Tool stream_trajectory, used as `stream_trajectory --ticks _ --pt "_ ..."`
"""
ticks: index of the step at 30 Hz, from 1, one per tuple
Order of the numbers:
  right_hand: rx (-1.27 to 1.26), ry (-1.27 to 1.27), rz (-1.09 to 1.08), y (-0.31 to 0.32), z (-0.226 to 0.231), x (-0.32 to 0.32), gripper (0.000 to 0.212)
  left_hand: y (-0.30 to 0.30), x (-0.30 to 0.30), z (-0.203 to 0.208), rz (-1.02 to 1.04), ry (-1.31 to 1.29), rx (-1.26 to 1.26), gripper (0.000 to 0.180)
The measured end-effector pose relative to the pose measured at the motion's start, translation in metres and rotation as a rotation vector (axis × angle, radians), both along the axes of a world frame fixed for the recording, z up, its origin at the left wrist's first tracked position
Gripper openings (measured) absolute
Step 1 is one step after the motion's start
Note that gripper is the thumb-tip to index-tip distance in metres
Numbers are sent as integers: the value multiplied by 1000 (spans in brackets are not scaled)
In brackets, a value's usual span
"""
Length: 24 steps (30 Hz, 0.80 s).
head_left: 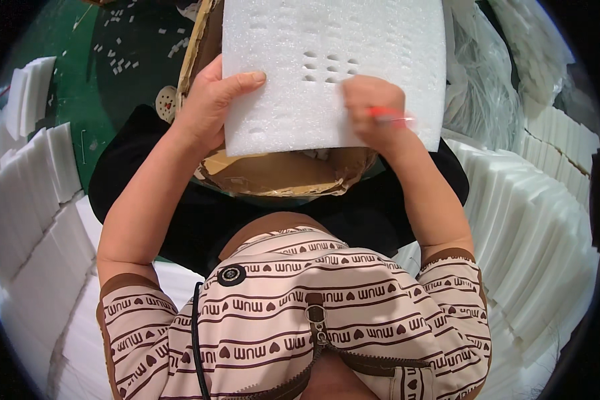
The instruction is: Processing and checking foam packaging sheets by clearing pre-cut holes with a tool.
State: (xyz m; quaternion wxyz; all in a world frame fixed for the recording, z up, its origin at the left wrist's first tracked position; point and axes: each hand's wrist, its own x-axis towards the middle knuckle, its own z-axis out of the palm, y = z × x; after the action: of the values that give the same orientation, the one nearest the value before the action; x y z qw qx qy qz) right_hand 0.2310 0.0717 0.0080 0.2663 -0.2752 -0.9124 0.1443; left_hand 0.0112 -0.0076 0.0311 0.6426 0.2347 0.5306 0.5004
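A white foam sheet (pixel 287 113) lies over a cardboard box (pixel 273 175). It has a small group of open slots near its middle and fainter slot marks elsewhere. My left hand (pixel 210 100) grips the sheet's left edge, thumb on top and fingers underneath, out of sight. Closed in a fist over the sheet, just below and right of the open slots, my right hand (pixel 377 110) is blurred by motion. A slim red tool (pixel 388 115) sticks out of that fist; its tip is hidden, so its kind cannot be made out.
Stacks of white foam sheets stand at the left (pixel 20 193) and right (pixel 513 213). Clear plastic film (pixel 480 87) lies at the upper right. Small white foam scraps (pixel 120 65) litter the green floor (pixel 77 50), near a round snowman-face item (pixel 166 103) beside the box.
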Motion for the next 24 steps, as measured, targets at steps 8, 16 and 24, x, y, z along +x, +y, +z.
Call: stream_trajectory --ticks 8,16,24 --pt "-584 567 43 13 5 14 22 -1 -3 3 19 -44 0 39" --pt "-154 283 108 10 -5 -15 25 -1 3 -3 19 -83 2 45" --pt "-588 635 164 3 -2 -26 28 -3 9 -5 9 -59 21 44"
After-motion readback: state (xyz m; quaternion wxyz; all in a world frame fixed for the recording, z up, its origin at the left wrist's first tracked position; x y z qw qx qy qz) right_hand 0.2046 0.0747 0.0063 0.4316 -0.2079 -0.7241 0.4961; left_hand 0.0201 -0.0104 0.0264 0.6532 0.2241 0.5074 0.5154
